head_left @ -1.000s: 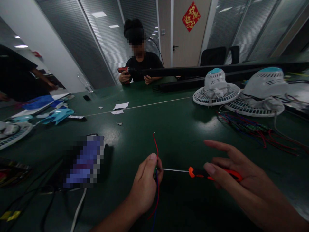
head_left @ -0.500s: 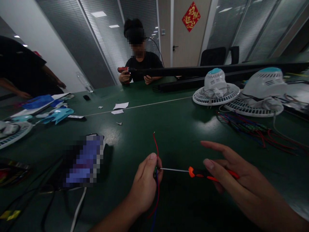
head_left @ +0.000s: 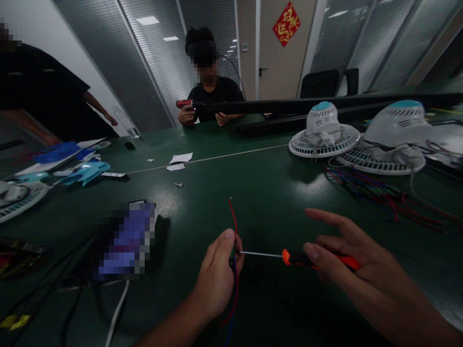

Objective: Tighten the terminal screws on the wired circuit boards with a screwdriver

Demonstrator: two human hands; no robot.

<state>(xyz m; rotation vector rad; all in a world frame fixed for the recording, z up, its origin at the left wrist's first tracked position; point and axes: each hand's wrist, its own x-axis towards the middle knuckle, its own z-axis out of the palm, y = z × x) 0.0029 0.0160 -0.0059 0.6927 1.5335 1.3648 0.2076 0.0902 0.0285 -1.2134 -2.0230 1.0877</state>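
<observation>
My left hand is closed around a small part with a red wire sticking up from it and red and blue wires hanging below. My right hand grips an orange-and-black screwdriver by its handle, index finger stretched out above it. The thin metal shaft points left and its tip meets the part in my left hand. Both hands hover low over the dark green table.
Two white fan assemblies and a tangle of coloured wires lie at the right. A blurred device with cables sits at the left. Paper scraps and blue parts lie further back. One person sits opposite holding a red tool; another stands at far left.
My hands and the screwdriver have barely shifted. The person standing at the far left has moved closer into view.
</observation>
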